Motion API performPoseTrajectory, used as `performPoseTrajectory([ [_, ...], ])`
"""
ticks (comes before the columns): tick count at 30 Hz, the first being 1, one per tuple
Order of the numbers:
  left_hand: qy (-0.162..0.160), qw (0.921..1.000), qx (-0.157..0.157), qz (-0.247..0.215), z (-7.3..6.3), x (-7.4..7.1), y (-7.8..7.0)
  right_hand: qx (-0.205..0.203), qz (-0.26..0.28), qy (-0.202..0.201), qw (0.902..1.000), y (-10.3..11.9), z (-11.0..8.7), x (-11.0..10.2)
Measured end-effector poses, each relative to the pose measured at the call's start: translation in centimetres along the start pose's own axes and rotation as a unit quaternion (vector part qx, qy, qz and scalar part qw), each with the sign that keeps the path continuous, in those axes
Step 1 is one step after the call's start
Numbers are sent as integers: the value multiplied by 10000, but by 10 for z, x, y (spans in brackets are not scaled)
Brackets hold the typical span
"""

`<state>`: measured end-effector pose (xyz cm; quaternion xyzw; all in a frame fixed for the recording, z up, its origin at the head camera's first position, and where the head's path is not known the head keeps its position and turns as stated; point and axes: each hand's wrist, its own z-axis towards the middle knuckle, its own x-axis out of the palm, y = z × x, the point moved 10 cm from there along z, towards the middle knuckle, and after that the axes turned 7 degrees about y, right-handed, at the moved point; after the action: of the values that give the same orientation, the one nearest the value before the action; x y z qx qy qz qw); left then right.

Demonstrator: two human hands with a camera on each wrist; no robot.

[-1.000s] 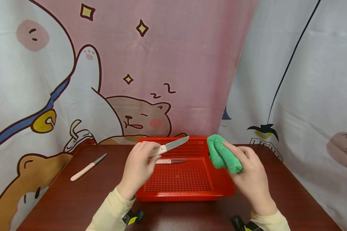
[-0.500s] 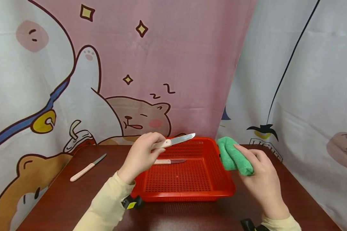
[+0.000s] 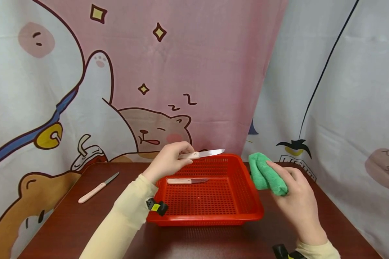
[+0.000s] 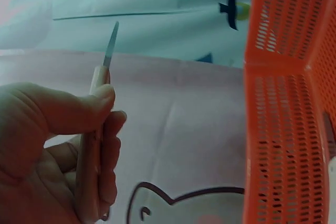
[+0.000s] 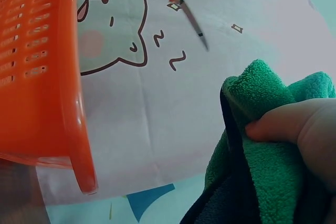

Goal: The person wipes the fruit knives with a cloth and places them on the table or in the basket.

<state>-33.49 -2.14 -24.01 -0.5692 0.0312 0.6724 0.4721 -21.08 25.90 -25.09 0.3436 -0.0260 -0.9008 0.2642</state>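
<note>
The left hand (image 3: 170, 160) is clamped around the handle of the raised knife (image 3: 211, 153), thumb along its side. The knife is held above the far part of the basket (image 3: 210, 218), blade pointing right. The right hand (image 3: 296, 201) is clamped on the folded cloth (image 3: 268, 177) beside the basket's right wall; blade and cloth are apart. A second knife (image 3: 179, 181) lies in the basket; a third knife (image 3: 93, 192) lies on the counter (image 3: 194, 241), left of the basket.

Likely faults and causes:
1. Dropped knife: a loosened left grip could let it fall onto the basket's far rim.
2. Cut fingers: bringing the cloth to the blade with thin coverage could expose the right thumb.
3. Contact inside the basket: lowering carelessly could strike the second knife.
4. Displaced third knife: a wide sweep of the left sleeve (image 3: 116, 216) could nudge it.
</note>
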Motion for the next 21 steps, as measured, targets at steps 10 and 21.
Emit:
performPoseTrajectory([
  [10, 663, 9974, -267, -40, 29, 33, 28, 135, -30, 114, 9998, -2, -1, 4],
  [21, 1177, 9907, -603, 328, 45, 73, 58, 103, 2, 70, 9999, -4, -1, 3],
])
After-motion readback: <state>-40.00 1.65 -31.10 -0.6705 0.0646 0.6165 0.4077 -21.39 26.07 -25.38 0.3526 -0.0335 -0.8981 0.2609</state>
